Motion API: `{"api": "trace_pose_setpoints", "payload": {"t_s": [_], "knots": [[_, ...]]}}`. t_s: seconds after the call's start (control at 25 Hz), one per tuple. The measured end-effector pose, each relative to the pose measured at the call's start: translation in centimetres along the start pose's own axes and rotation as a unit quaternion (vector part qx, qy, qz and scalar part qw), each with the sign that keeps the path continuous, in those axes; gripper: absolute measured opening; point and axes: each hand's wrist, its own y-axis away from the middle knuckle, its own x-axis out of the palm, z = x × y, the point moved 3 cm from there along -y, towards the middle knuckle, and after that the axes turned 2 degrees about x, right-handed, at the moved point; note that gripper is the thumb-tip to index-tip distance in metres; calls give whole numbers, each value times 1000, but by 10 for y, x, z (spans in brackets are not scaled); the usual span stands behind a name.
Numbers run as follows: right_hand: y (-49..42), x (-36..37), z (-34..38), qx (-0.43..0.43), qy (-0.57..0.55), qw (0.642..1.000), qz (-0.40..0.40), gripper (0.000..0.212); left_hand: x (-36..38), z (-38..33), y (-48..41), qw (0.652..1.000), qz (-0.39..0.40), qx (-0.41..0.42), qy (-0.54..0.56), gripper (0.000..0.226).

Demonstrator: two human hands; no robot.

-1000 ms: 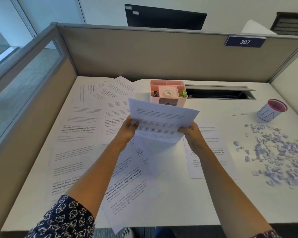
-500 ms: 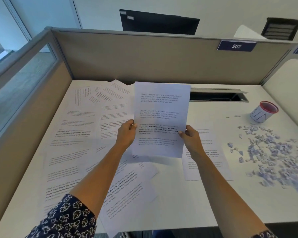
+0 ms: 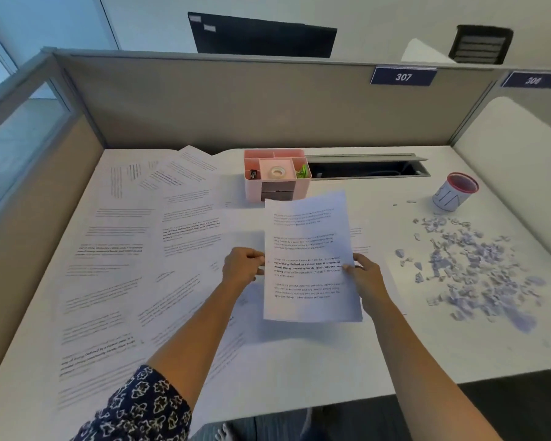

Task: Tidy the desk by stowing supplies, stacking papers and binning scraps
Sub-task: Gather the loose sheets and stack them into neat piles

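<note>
Sheet [image 3: 309, 259] is held over the counter [image 3: 299, 361], pinched at mid-edge by the left hand [image 3: 244, 265] at 9 o'clock and the right hand [image 3: 368, 278] at 3, fingers [image 3: 252, 254] curled. Long axis runs 12–6. Loose papers [image 3: 134, 249] lie at 9, nearer the left hand.

Beige partition [image 3: 268, 103] backs the white desk [image 3: 299, 361]; glass [image 3: 16, 144], perhaps a window, left.

The left sleeve [image 3: 134, 409], at the near left edge, is dark navy cloth printed all over with small white outlined flowers; its loose hem ends near the elbow. Both forearms are bare, as are the left hand [image 3: 240, 265] and right hand [image 3: 366, 278].
</note>
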Motion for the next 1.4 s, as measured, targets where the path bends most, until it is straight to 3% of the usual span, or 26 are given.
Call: {"api": "trace_pose_setpoints", "payload": {"t_s": [0.2,0.4,0.56,0.72,0.84,1.12,1.4], "knots": [[-24,-54,-4,36,7,999,7,20,60,-6,1,996,63,-66,7,13],[-65,-112,-16,83,5,997,8,18,115,-18,-4,995,68,-73,-5,6],[-94,-139,-25,100,-22,994,22,21,139,-21,-14,996,25,-68,-60,34],[-113,-143,-32,118,-35,991,41,22,151,-19,-19,994,15,-79,-78,22],[-123,-135,-38,128,-23,989,63,26,155,-22,-20,992,4,-69,-102,36],[-126,-115,-43,118,16,990,73,23,160,-23,-18,991,3,-67,-112,38],[-126,-110,-40,61,146,986,55,26,163,-22,-16,990,15,-53,-130,42]]}}
